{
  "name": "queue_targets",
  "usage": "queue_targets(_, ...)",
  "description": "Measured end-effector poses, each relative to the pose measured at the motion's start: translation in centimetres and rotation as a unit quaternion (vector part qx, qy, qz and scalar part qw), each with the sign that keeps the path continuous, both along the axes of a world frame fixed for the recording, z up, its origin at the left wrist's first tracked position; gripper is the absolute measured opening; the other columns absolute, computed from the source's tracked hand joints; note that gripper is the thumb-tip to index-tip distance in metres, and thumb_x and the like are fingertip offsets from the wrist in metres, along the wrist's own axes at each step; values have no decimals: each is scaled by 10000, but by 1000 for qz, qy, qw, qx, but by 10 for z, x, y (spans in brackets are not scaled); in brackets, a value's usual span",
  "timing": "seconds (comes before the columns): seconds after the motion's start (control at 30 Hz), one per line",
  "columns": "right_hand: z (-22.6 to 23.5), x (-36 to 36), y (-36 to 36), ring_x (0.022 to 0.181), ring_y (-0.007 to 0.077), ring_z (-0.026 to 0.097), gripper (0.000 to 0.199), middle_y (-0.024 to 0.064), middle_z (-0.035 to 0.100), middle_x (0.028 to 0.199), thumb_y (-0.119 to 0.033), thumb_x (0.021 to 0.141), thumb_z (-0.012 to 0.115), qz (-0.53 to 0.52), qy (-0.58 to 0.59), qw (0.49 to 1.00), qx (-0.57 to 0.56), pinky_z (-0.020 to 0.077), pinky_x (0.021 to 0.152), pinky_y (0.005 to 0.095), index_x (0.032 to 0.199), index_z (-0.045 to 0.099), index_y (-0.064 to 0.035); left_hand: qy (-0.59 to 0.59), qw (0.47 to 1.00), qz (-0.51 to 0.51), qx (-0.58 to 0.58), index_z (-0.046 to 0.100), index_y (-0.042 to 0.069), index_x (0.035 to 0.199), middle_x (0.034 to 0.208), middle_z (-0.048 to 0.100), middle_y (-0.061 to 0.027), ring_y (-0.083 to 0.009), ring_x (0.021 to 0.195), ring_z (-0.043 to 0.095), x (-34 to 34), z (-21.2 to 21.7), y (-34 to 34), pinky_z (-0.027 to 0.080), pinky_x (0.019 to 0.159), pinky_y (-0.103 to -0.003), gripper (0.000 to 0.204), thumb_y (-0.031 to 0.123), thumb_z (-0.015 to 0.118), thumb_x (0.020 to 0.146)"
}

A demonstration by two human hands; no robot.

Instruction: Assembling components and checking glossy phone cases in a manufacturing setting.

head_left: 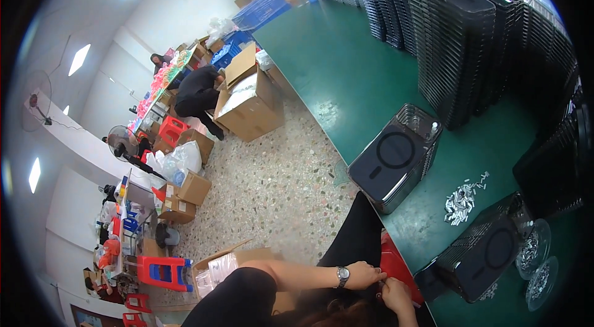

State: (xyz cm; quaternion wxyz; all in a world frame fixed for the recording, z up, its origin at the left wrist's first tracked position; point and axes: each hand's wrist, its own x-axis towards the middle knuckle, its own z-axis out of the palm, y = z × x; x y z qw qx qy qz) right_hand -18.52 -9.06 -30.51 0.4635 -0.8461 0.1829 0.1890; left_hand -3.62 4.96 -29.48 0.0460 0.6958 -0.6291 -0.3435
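Note:
My left hand, with a round-faced metal watch on its wrist, meets my right hand above my lap, beside the table edge. Both hands have their fingers closed and pinched close together; whatever lies between them is too small or hidden. To the right, a stack of dark phone cases, each with a ring and short bar mark, stands on the green table. A second such stack sits nearer. Between them lies a loose heap of small silvery pieces.
Two clear round dishes of small metal parts stand by the nearer stack. Tall rows of stacked dark cases line the table's far side. An open carton and a bent-over person are across the speckled floor. Red stools stand left.

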Motion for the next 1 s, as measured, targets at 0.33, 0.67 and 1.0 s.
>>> queue_targets(0.33, -9, -15, 14, 942, 410, 675, 230, 192, 679, 999, -215, 965, 637, -62, -167, 984, 19, 539, 801, 481, 1106, 699, -45, 136, 987, 58, 66, 674, 62, 992, 932, 731, -142, -399, 842, 713, 24, -6, -11, 553, 695, -477, 168, 218, 651, 934)
queue_targets(0.67, 23, 5, 6, 949, 359, 670, 205, 155, 671, 1010, -100, 951, 655, -99, -386, 917, -33, 541, 789, 440, 1136, 673, -13, 442, 729, 386, 353, 576, 127, 1335, 1054, 682, -4, -109, 838, 676, 62, 105, 33, 587, 640, -278, 552, 574, 565, 1010)
queue_targets(1.0, -149, -73, 4, 982, 417, 700, 252, 220, 729, 1079, -194, 1016, 585, -141, -250, 946, -152, 550, 856, 477, 1167, 673, -12, -155, 898, 348, -221, 368, 42, 1540, 1112, 692, -209, -304, 1025, 713, 120, 350, -41, 561, 896, -422, 856, 493, 745, 917)
